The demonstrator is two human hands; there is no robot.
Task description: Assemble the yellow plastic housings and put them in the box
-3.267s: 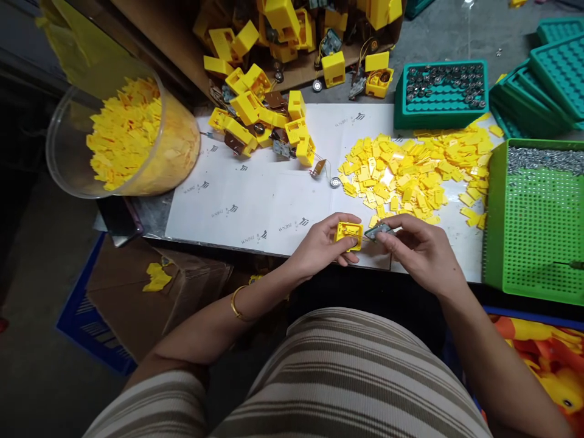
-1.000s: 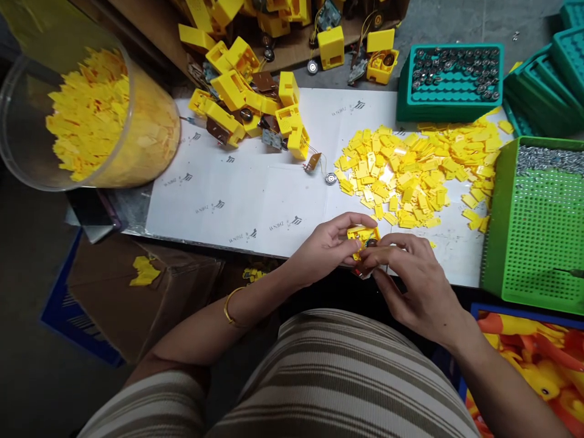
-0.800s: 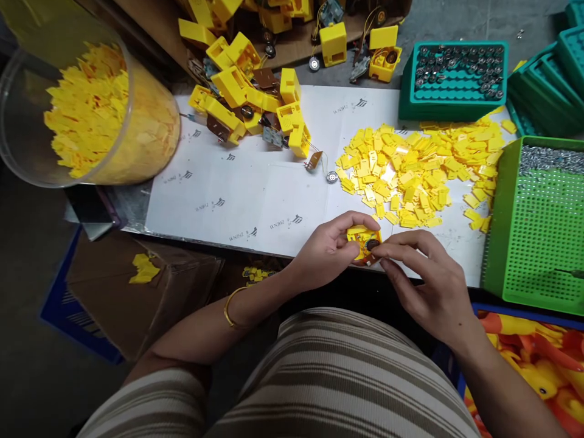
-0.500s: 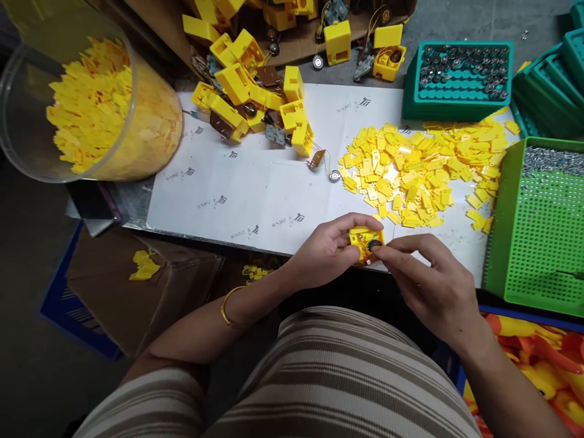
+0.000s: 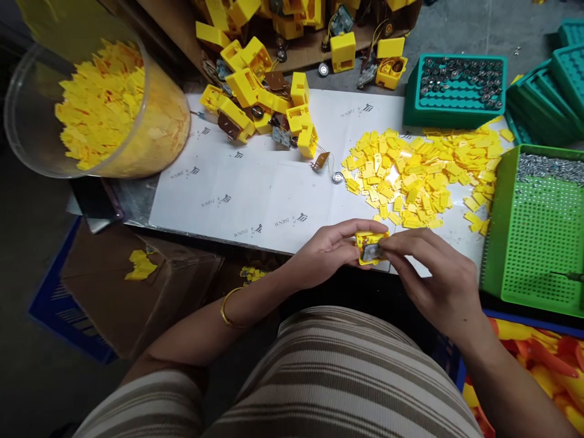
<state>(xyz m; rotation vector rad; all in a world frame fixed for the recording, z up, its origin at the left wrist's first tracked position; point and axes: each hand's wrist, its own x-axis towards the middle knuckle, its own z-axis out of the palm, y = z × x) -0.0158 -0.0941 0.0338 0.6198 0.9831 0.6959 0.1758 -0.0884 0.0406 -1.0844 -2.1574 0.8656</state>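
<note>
My left hand (image 5: 335, 249) is closed around a small yellow plastic housing (image 5: 360, 237), its open side facing up, just over the table's front edge. Inside the housing lies a flat grey circuit board (image 5: 371, 251), slightly tilted. The thumb and forefinger of my right hand (image 5: 429, 274) are closed at the board's right edge; the exact contact is partly hidden by the fingertips. Beyond my hands is a loose pile of small yellow plastic covers (image 5: 401, 176). To its left, a wired round speaker (image 5: 337, 177) and a brown board (image 5: 321, 160) lie on the white sheet.
More yellow housings (image 5: 246, 88) with wires lie at the back. A tub of yellow pieces (image 5: 166, 134) stands left. Right are a teal tray (image 5: 456, 115) of round metal parts and a green basket (image 5: 538, 243) of screws, with a cardboard box (image 5: 114, 292) below left.
In the housing, the grey board now shows where the dark round speaker was visible under my right fingertips. My right fingers have shifted to the board's edge. The camera view has moved slightly.
</note>
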